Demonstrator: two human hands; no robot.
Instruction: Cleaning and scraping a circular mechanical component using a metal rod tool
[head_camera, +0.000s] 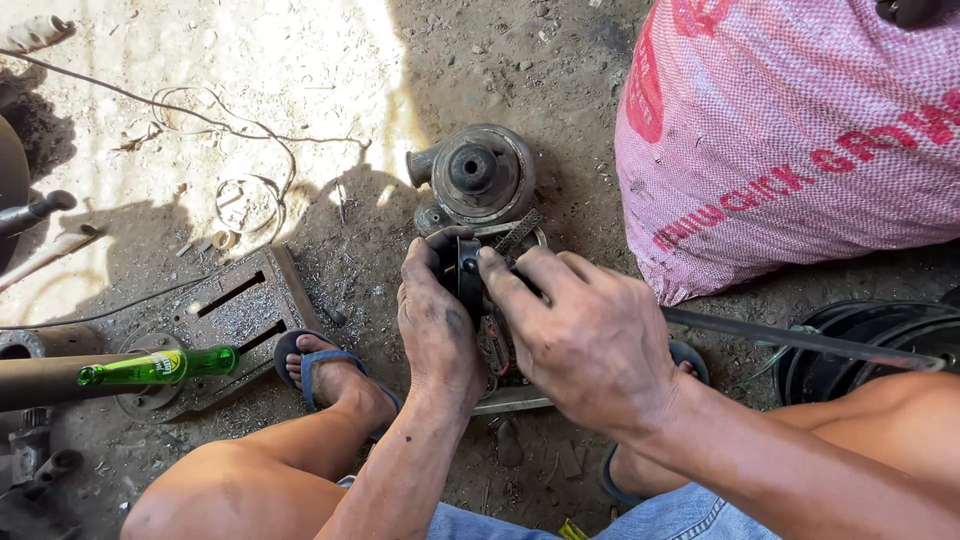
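My left hand (436, 325) and my right hand (580, 335) both grip a small dark round metal part (466, 268) held upright between them, low over the dirt floor. Fingers of both hands wrap its rim. Just beyond it lies a round grey pump housing (478, 176) with a short pipe stub at its left. Under my hands rests a metal frame piece (512, 400), mostly hidden. My sandalled left foot (335, 378) is planted beside the left hand.
A large pink woven sack (800, 140) stands at the right. A green glass bottle (160, 366) lies at left over a slotted metal base plate (235, 310). A long flat metal bar (800, 340) and a black ring-shaped object (880, 340) sit at right. Loose wire (230, 150) trails across the sunlit ground.
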